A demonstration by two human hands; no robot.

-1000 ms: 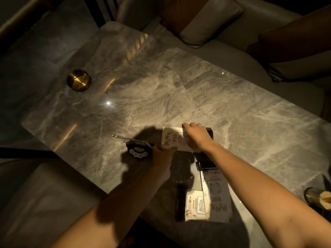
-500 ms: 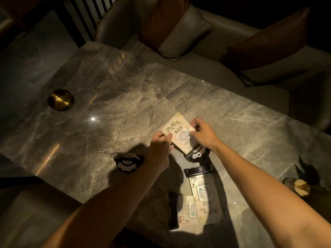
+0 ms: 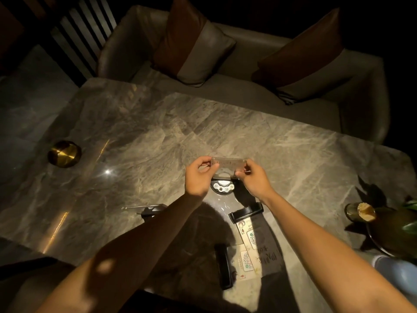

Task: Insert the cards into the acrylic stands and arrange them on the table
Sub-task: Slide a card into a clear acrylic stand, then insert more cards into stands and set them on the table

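Raised since half a second ago, card [image 3: 229,164] now level and edge-on above dark stand base [image 3: 223,187] | pinched at its ends by left hand [image 3: 198,177] and right hand [image 3: 252,180] | nearer: second black base [image 3: 246,213], flat cards [image 3: 250,254], third base [image 3: 223,265] on marble table [image 3: 158,141] | far left: brass dish [image 3: 64,154].

Card [image 3: 229,162] held upright over black stand base [image 3: 223,187].

Your view: dim, warm light pooled mid-surface [image 3: 158,136]. Glare spot left; your arms cast shadows. Edges black, wide-angle bowed.
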